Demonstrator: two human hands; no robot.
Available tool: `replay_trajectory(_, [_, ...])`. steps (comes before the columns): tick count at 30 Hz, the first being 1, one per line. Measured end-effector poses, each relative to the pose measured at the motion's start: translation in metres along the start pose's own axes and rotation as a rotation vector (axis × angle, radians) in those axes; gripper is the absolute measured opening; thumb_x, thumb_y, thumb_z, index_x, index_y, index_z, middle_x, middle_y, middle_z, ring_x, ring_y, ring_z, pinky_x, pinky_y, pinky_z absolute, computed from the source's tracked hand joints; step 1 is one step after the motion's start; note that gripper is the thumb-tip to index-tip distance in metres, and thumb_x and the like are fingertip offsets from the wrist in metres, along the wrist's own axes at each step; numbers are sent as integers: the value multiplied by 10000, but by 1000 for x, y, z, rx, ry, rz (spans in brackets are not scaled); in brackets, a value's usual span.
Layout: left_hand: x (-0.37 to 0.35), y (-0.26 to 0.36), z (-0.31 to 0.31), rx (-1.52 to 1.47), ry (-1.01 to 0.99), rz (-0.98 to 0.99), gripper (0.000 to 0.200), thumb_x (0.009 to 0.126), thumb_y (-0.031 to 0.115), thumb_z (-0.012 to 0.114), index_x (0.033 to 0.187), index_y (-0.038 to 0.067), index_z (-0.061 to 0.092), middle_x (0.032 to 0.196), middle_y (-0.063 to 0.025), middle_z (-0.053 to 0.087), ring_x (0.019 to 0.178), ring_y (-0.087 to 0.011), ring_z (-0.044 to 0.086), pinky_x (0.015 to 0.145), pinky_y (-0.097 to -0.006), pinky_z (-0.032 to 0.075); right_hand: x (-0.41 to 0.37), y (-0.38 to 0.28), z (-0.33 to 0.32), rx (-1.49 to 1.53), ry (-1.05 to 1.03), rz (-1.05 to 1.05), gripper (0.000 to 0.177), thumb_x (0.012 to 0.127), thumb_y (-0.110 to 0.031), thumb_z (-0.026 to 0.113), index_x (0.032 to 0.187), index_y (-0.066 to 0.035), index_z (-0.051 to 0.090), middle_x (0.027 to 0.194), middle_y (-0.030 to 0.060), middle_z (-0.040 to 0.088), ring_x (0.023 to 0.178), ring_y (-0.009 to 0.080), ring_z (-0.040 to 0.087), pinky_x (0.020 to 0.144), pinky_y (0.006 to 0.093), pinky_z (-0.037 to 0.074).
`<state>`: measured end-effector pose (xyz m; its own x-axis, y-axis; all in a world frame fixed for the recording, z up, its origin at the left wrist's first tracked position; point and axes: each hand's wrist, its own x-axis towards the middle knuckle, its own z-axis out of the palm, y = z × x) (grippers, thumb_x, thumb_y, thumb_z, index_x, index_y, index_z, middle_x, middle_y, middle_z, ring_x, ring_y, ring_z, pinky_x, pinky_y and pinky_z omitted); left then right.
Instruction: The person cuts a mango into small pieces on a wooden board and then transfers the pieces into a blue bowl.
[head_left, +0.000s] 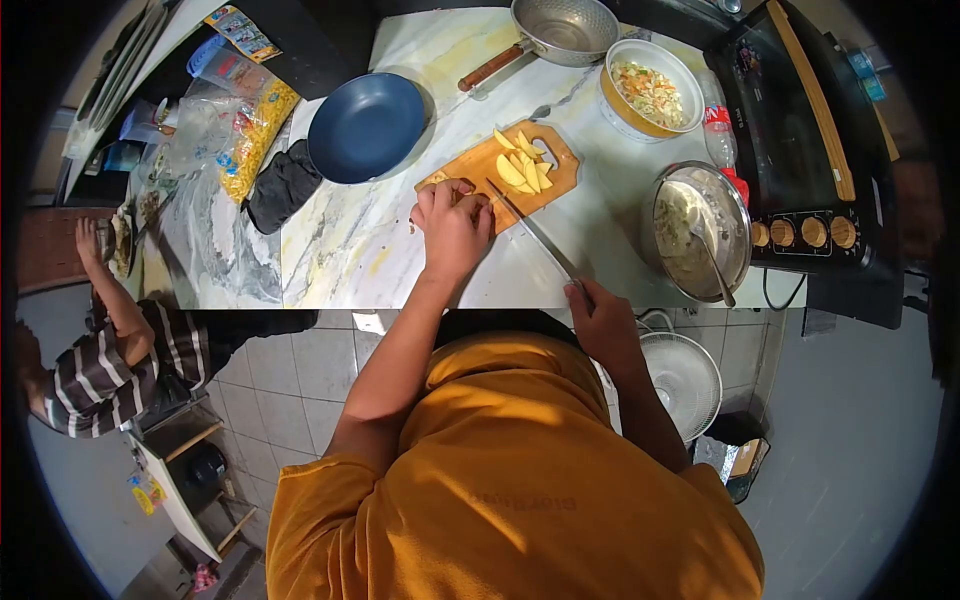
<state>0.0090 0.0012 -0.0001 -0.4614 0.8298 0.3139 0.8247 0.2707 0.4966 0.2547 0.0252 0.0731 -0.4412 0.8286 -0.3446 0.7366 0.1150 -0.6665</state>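
Observation:
My right hand (pixel 602 322) is closed around the handle of a long kitchen knife (pixel 540 238). Its blade points up and left, with the tip over the wooden cutting board (pixel 562 168). My left hand (pixel 453 225) rests on the board's near left part, fingers curled down beside the blade. Whatever those fingers press on is hidden beneath them. Pale yellow wedges (pixel 522 168), perhaps potato, lie in a loose pile on the board, to the right of the knife tip. A few small scraps show at the board's left end.
Along the back stand a blue plate (pixel 367 128), a wood-handled pan (pixel 572 28) and a bowl of shredded vegetables (pixel 650 92). A metal bowl with a spoon (pixel 690 260) sits right, by a black oven (pixel 800 130). Another person (pixel 125 350) is at left.

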Motion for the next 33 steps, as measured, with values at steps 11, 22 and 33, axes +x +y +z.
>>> replay_trajectory(11, [-2,-3,-4,-73,7,-28,135,763,185,778,878,116,769,1134,-50,578,1145,-302,430,944,-470,314,4,-9,7,79,17,-21,344,999,-353,577,1100,-40,679,819,219,690,811,426,684,691,447,528])
replay_trajectory(22, [0,-5,-2,-76,27,-1,93,766,146,777,851,110,765,1139,-45,582,1138,-304,441,933,-464,313,4,-16,5,67,-7,20,346,998,-350,581,1109,-38,679,841,223,697,826,432,681,706,439,530])
replay_trajectory(33, [0,-5,-1,-89,21,-10,79,772,142,785,843,110,768,1141,-42,581,1146,-304,430,948,-467,305,10,-7,12,-82,51,-56,350,995,-353,587,1129,-46,689,774,207,681,717,367,683,666,399,513])
